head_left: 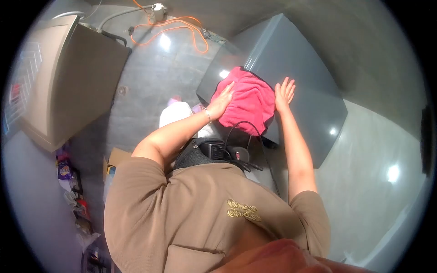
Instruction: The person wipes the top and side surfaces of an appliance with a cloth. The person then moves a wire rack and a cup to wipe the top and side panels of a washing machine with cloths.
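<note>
A crumpled pink cloth (249, 101) with a dark edge lies against the corner of a grey metallic cabinet-like appliance (300, 82). My left hand (221, 103) rests on the cloth's left side, its fingers stretched out over the fabric. At the cloth's right edge, my right hand (284, 93) is open, with its fingers spread above the grey surface. Whether the right palm touches the cloth is unclear. Below the cloth, black cables (255, 129) loop near a black box-shaped device (212, 149) at my waist.
A beige appliance (86, 73) stands at the left. An orange cord (182, 28) lies on the floor at the top. White containers (175, 113) are beside my left forearm. A cardboard box (119, 157) and several packages (64, 170) are at the lower left.
</note>
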`<act>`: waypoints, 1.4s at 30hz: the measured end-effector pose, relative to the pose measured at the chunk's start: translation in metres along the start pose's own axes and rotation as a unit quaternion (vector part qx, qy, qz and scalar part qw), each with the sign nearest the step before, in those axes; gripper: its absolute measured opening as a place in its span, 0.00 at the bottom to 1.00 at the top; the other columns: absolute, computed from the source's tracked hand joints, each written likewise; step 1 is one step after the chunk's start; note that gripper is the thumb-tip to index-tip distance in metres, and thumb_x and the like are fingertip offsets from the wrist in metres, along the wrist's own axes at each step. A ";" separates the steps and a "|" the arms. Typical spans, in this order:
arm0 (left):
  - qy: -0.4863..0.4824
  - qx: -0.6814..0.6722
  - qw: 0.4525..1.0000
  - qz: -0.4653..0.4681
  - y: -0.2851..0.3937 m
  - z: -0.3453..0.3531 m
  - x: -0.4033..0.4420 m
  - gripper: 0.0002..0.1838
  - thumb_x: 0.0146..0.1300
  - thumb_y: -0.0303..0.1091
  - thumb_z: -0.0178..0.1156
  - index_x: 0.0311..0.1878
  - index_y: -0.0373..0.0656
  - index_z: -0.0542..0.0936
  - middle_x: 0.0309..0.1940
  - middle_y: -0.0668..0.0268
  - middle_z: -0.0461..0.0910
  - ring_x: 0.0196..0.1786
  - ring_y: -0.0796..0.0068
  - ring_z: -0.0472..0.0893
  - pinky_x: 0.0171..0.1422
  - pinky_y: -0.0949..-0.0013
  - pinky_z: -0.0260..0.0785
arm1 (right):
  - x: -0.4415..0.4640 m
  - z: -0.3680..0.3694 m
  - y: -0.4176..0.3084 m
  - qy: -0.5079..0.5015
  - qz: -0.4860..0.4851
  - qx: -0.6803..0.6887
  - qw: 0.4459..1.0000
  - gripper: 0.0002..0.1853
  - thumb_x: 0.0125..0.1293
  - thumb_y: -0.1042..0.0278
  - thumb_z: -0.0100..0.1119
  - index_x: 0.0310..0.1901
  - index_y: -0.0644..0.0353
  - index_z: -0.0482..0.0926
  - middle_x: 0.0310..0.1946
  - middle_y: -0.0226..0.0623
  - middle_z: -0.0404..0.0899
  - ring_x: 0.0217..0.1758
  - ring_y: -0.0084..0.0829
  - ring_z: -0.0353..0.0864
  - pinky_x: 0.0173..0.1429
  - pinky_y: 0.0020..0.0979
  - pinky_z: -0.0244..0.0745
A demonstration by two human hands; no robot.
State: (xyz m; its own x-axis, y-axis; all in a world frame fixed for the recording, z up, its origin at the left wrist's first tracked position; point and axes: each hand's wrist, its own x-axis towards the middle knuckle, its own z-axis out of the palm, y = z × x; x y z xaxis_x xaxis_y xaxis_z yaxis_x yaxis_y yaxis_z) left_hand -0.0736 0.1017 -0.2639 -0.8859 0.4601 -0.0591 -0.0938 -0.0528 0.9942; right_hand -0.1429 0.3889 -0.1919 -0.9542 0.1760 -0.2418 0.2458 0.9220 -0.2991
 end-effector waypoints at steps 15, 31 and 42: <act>-0.086 0.094 0.987 -0.096 -0.006 0.064 0.049 0.36 0.75 0.55 0.31 0.78 0.43 0.43 0.80 0.65 0.29 0.81 0.64 0.28 0.80 0.46 0.30 | -0.053 -0.002 0.063 0.023 0.046 0.013 0.999 0.41 0.74 0.35 0.30 0.78 0.49 0.33 0.79 0.43 0.21 0.81 0.45 0.18 0.78 0.51 0.19; -0.096 0.152 0.974 -0.136 -0.065 0.131 0.106 0.35 0.74 0.54 0.32 0.78 0.48 0.44 0.80 0.64 0.33 0.81 0.64 0.29 0.79 0.42 0.32 | -0.109 0.071 0.153 0.044 0.095 0.126 0.986 0.39 0.74 0.35 0.29 0.78 0.47 0.35 0.79 0.40 0.23 0.82 0.44 0.20 0.78 0.51 0.18; -0.070 0.160 0.971 -0.163 -0.089 0.157 0.136 0.32 0.74 0.53 0.32 0.79 0.57 0.46 0.80 0.72 0.32 0.81 0.68 0.31 0.78 0.39 0.33 | -0.195 0.062 0.150 0.042 0.135 0.149 0.979 0.38 0.75 0.39 0.29 0.78 0.52 0.36 0.79 0.42 0.24 0.82 0.44 0.21 0.79 0.48 0.18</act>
State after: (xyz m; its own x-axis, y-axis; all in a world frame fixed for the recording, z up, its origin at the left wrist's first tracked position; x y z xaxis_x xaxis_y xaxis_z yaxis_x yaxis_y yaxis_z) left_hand -0.1141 0.3078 -0.3461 -0.7602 0.5239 -0.3842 -0.1918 0.3840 0.9032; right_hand 0.0904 0.4709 -0.2472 -0.8557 0.4384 -0.2751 0.5170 0.6995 -0.4933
